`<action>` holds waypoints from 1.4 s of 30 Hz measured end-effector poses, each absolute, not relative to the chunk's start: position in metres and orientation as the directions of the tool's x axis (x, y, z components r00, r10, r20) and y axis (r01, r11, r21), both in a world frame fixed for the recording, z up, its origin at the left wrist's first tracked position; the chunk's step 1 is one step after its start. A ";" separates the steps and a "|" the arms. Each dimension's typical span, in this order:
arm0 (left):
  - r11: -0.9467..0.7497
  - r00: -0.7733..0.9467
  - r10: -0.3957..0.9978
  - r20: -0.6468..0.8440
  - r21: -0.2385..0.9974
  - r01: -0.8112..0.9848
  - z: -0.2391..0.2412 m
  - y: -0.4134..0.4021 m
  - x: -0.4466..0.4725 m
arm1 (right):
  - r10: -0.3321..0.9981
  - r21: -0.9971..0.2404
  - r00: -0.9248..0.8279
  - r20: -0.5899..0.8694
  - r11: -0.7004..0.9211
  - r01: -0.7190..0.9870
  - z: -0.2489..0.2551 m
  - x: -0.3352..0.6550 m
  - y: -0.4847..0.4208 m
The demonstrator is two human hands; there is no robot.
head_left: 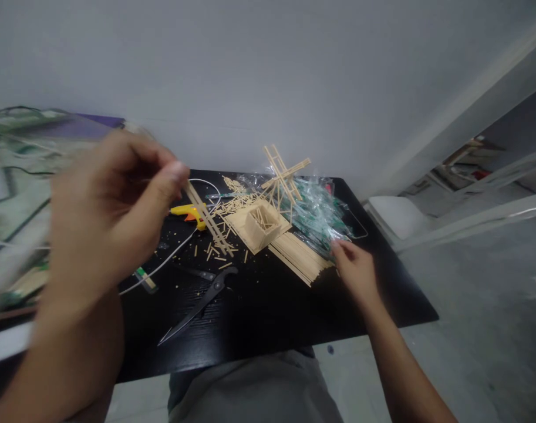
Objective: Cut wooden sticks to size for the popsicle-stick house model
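Note:
Raised on the left and close to the camera, my left hand (131,200) pinches a narrow ladder-like frame of thin wooden sticks (208,218), which slants down to the right. My right hand (356,267) is at the edge of the clear and green plastic wrappers (320,214), its fingers curled together; what they grip, if anything, I cannot make out. Just left of it lies a bundle of long wooden sticks (298,255). Between the hands stands a small wooden model base (261,226) with an open box on it. A windmill-like cross of sticks (285,174) rises behind.
A yellow glue gun (191,214) with a white cord lies behind the held frame. Dark cutters (201,302) rest near the black table's (268,320) front. Short cut sticks (212,252) are scattered about. Clutter fills the left side; a white stool (393,214) stands right of the table.

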State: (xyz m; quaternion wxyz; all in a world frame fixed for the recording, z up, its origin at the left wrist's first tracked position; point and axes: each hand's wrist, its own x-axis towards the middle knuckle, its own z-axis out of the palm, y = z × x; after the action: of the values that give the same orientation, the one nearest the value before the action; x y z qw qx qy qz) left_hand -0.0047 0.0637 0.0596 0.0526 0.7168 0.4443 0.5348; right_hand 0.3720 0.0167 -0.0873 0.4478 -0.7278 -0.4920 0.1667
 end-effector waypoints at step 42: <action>-0.418 0.620 0.785 -0.003 0.735 0.533 -0.028 0.116 0.052 | 0.986 -0.870 -0.161 -0.041 0.044 0.491 -0.089 0.322 -0.001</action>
State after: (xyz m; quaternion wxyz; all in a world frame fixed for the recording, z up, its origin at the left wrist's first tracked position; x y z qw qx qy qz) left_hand 0.0520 0.1164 -0.0276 0.3618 0.8241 0.3998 0.1736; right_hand 0.3224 -0.0013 -0.0894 0.3131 -0.5671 -0.6510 0.3956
